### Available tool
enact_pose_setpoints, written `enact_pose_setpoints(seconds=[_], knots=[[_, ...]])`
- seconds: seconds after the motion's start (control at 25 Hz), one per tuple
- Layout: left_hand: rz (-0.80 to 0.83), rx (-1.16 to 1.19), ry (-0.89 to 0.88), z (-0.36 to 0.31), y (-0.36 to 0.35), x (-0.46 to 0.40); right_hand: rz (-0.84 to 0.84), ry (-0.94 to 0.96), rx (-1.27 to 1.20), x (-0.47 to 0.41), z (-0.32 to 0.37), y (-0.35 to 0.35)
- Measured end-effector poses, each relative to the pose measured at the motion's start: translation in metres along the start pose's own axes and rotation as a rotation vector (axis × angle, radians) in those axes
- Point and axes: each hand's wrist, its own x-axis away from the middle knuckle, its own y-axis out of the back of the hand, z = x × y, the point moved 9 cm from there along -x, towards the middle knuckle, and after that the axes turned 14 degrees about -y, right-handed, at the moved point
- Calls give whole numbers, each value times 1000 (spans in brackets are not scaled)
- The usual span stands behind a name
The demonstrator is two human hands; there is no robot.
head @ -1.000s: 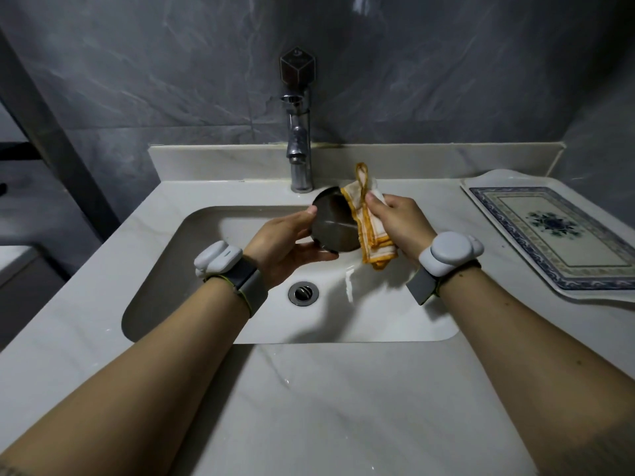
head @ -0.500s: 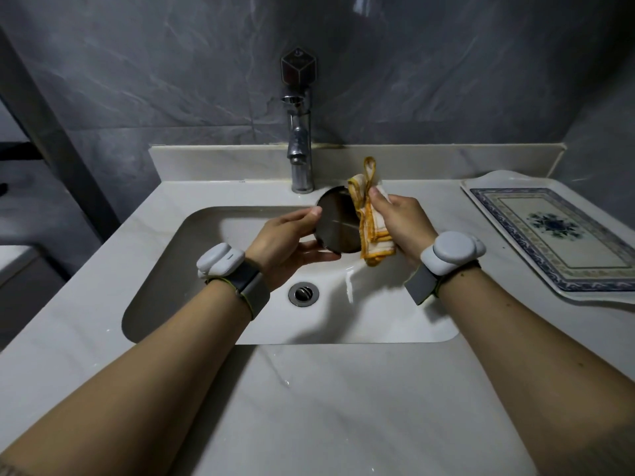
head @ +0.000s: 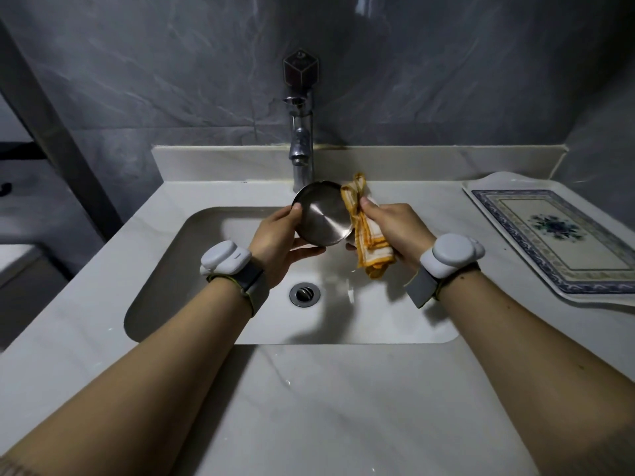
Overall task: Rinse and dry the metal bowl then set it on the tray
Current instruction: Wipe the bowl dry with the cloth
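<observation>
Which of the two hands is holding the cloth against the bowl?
The right hand. It grips the yellow-edged cloth against the metal bowl, while the left hand holds only the bowl by its rim.

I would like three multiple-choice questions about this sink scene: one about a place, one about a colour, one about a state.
1. Where is the tray?
A. inside the sink
B. on the counter, right of the sink
C. under the faucet

2. What colour are the stripes on the cloth?
A. orange-yellow
B. green
C. red

3. How is the metal bowl now?
A. lying in the sink
B. standing on the tray
C. held in the left hand, cloth against it

Answers:
1 B: the tray lies on the counter right of the sink.
2 A: the cloth has orange-yellow stripes.
3 C: the left hand holds the metal bowl while the right hand presses the cloth on it.
</observation>
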Motion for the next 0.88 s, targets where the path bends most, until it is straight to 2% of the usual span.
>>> enact_pose_setpoints(seconds=[0.2, 0.36, 0.52, 0.88], knots=[[-68, -92, -46, -7, 5, 3, 55, 74, -34, 11, 12, -12], [6, -179, -39, -6, -2, 6, 57, 157, 7, 20, 21, -22], [129, -180, -36, -8, -11, 4, 68, 164, -12, 20, 22, -27], [129, -146, -64, -8, -10, 0, 62, 136, -20, 15, 18, -25]])
